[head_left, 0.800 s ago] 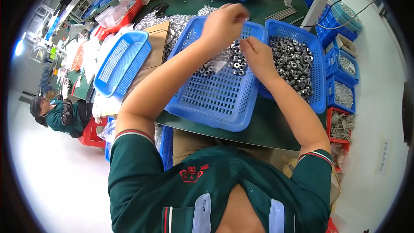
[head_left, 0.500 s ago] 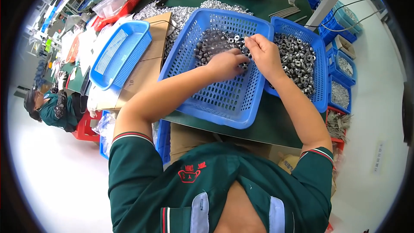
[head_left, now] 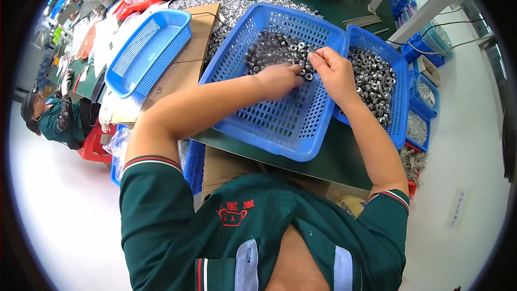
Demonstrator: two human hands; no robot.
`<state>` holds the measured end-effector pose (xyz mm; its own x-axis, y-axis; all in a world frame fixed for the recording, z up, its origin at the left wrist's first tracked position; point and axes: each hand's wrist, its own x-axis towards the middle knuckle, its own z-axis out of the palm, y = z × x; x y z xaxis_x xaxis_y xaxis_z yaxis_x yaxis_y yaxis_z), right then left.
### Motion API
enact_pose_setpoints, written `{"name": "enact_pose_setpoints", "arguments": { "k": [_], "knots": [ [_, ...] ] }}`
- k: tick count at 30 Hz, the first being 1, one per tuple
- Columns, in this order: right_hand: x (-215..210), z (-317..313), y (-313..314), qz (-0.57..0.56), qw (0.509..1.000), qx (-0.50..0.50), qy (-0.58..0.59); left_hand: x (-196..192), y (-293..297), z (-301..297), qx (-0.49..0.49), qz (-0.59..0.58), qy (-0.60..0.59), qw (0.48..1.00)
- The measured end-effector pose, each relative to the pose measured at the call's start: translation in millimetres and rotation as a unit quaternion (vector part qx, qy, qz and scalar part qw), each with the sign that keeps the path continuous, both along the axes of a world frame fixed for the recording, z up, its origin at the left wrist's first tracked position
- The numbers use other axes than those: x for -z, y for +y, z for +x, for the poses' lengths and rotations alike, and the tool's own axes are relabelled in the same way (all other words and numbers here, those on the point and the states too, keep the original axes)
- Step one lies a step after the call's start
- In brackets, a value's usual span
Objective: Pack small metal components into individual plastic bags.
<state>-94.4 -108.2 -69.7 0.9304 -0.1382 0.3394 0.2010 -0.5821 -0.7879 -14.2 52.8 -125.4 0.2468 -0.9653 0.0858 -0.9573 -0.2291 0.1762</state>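
Observation:
A large blue perforated plastic basket [head_left: 280, 139] sits in front of me, holding a heap of small shiny metal ring-shaped parts with centre holes [head_left: 274, 48] toward its far side. My left hand [head_left: 279, 80] reaches into it, fingers at the near edge of the heap; motion smears them, so their grip is unclear. At the basket's right side my right hand [head_left: 335, 73] is closed, thumb and forefinger pinched together beside the heap. Whatever lies between those fingertips is too small to make out. A second blue basket [head_left: 399, 102], full of similar parts, stands under and beside my right wrist.
Loose silvery parts [head_left: 237, 8] cover the green table [head_left: 344, 156] behind the basket. On the left, an empty light-blue basket [head_left: 116, 75] rests on cardboard [head_left: 202, 29]. Metal rods [head_left: 363, 20] lie near a white post [head_left: 425, 11]. A co-worker [head_left: 56, 113] sits far left.
The view has shifted slightly, moving the surroundings in the picture. My left hand has moved slightly within the heap. My right hand keeps its pinch at the basket's right side.

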Motion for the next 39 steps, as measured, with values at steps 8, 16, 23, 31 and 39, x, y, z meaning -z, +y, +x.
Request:
{"name": "enact_pose_setpoints", "arguments": {
  "k": [8,16,23,31,39],
  "knots": [
    [3,1,-4,-0.002,1.000,-0.006,-0.014,-18,20,-2,-0.073,0.056,0.097,0.991],
    [-4,-1,-2,0.009,1.000,-0.013,-0.012,-21,16,6,-0.118,-0.002,0.147,0.982],
    [-4,-9,0,-0.011,1.000,-0.026,-0.002,-64,20,14,-0.136,-0.243,0.734,0.620],
    [-4,-5,0,-0.092,0.994,-0.047,-0.025,-61,23,16,-0.129,-0.226,0.751,0.607],
    [-4,-8,2,-0.185,0.978,-0.065,-0.071,-54,20,15,-0.163,-0.196,0.749,0.611]
  ]
}}
